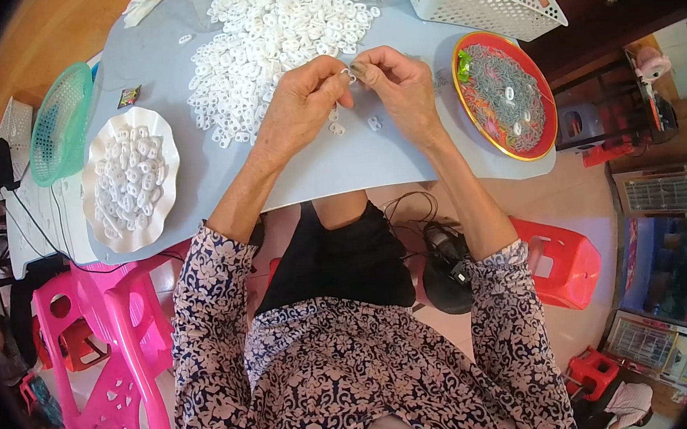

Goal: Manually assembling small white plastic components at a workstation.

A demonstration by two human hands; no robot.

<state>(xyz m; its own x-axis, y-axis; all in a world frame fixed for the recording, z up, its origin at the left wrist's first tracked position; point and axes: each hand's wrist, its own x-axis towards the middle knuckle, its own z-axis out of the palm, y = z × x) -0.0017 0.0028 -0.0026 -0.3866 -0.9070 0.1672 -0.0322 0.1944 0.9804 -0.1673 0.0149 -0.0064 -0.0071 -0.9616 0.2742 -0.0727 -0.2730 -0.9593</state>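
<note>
From where I stand, the table (275, 190) is a smooth grey-blue top with rounded corners, set in a room with a pale tiled floor (432, 322). A heap (284, 30) of white pieces covers the table's far middle and spreads toward its centre. Over the table's centre, at the heap's near right border, the person's left hand (304, 102) and right hand (396, 85) meet, thumbs and fingers pinching one small white piece (348, 74) between them. The table's near edge bows gently in front of the person's lap; along it a strip of grey surface runs from side to side, giving the forearms room, with a few loose pieces (374, 123) just beyond. At the table's left end sits a wavy-rimmed dish (169, 148) of white pieces, with a small wrapper (129, 96) behind it and a green basket (62, 126) at the outer edge. At the table's right end a red bowl (549, 104) holds thin grey and reddish bits, limiting the right arm's side; a white basket (473, 12) stands on the table's far right. Below the table, a pink chair (116, 427) is left, a red stool (568, 267) right, and cables (408, 200) trail between.
</note>
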